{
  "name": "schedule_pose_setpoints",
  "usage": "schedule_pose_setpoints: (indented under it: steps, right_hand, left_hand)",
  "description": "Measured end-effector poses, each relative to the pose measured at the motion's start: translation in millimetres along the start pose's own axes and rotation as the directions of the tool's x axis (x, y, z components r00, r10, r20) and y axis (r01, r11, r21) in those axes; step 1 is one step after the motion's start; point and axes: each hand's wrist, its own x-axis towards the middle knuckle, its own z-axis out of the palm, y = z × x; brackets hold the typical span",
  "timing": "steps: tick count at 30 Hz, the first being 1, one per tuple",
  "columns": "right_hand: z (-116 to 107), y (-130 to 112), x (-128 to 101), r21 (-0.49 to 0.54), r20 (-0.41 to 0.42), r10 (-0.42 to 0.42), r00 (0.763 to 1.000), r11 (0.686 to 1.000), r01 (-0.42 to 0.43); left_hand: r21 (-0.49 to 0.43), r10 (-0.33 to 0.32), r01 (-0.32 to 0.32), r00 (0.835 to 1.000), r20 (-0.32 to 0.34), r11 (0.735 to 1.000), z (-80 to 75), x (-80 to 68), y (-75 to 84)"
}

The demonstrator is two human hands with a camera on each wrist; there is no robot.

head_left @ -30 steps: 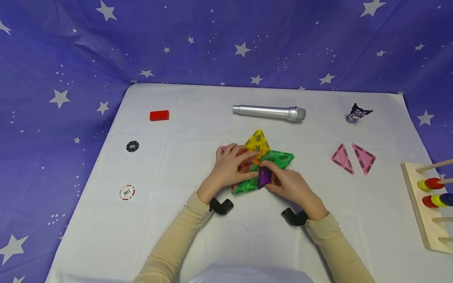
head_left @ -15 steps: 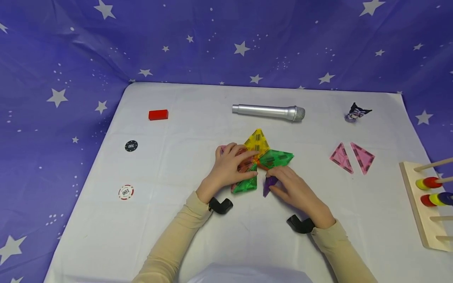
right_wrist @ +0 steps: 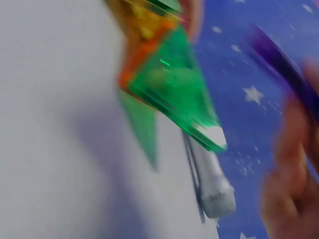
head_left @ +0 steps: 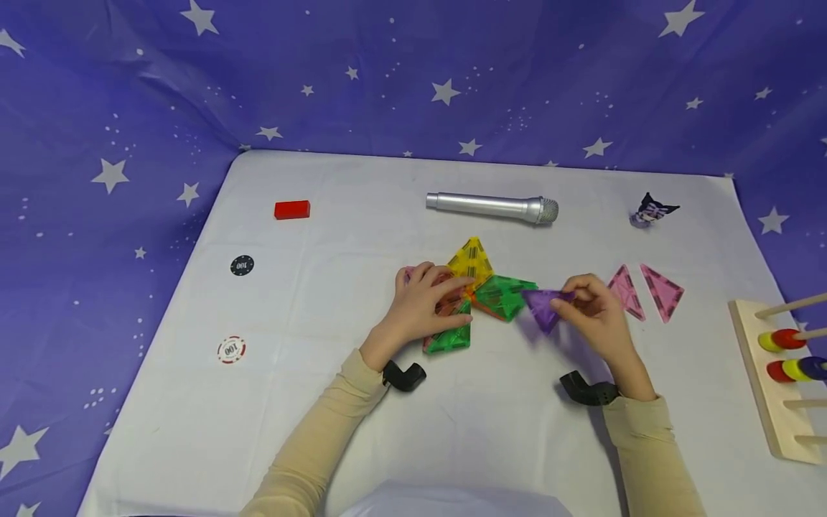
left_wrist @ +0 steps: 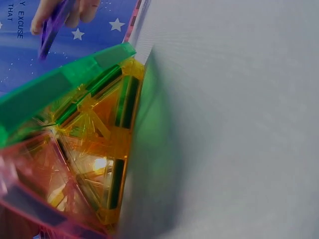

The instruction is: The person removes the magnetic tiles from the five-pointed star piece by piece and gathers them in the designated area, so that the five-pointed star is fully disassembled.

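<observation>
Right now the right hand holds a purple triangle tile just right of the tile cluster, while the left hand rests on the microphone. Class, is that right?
Not quite. The left hand rests on the tile cluster, not the microphone, as the head view shows. The right hand does hold the purple triangle tile.

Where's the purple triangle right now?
In the head view, the purple triangle is pinched in the right hand, lifted right of the green tile and left of the pink triangles.

The table held two loose pink triangle tiles point(head_left: 642, 290), one purple triangle tile point(head_left: 543, 305), two green tiles point(head_left: 504, 294), one yellow tile point(head_left: 472, 260), two poker chips point(head_left: 241, 266), one red block point(head_left: 292, 210), one silver microphone point(head_left: 492, 207) and one small figurine point(head_left: 652, 209).
</observation>
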Motion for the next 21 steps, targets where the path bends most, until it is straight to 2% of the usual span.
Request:
schedule_pose_setpoints:
  steps: [1, 2, 4, 6, 8, 10, 14, 18, 21]
  right_hand:
    - [-4.0, -1.8, 3.0, 0.026, -0.118, 0.008, 0.993, 1.000, -0.005]
    - [-7.2, -3.5, 6.1, 0.030, -0.227, 0.021, 0.974, 0.999, -0.015]
    - [-11.8, -5.6, 12.2, -0.034, -0.399, 0.065, 0.915, 0.996, -0.086]
    - [-15.1, -4.0, 17.0, -0.112, -0.497, 0.110, 0.861, 0.976, -0.189]
    - [-18.8, 3.1, 19.2, -0.184, -0.533, 0.144, 0.834, 0.942, -0.280]
    - [-22.3, 13.7, 19.6, -0.247, -0.536, 0.173, 0.826, 0.904, -0.350]
    - [-26.7, 31.4, 17.2, -0.353, -0.470, 0.248, 0.847, 0.827, -0.438]
    - [-28.0, 35.5, 13.9, -0.485, -0.387, 0.301, 0.872, 0.738, -0.470]
    - [-27.7, 31.7, 12.1, -0.575, -0.333, 0.335, 0.882, 0.669, -0.471]
  left_hand:
    - [0.001, -0.001, 0.001, 1.000, 0.000, 1.000, -0.1, 0.0, 0.0]
    - [0.001, -0.002, 0.002, 1.000, 0.001, 1.000, -0.1, 0.0, 0.0]
    - [0.002, -0.004, 0.004, 1.000, 0.002, 1.000, -0.3, -0.1, 0.0]
    - [0.000, -0.005, 0.005, 1.000, 0.007, 1.000, -0.4, -0.3, -0.1]
    - [-0.010, -0.003, 0.003, 1.000, 0.014, 1.000, -0.3, -0.3, -0.4]
    - [-0.027, 0.006, -0.005, 1.000, 0.025, 1.000, -0.6, -0.3, -1.3]
    - [-0.100, 0.055, -0.051, 0.998, 0.033, 0.994, -2.4, 0.1, -6.8]
    - [-0.190, 0.114, -0.110, 0.993, 0.010, 0.976, -5.4, 0.6, -14.7]
    - [-0.215, 0.123, -0.121, 0.992, -0.005, 0.969, -7.5, 0.3, -18.6]
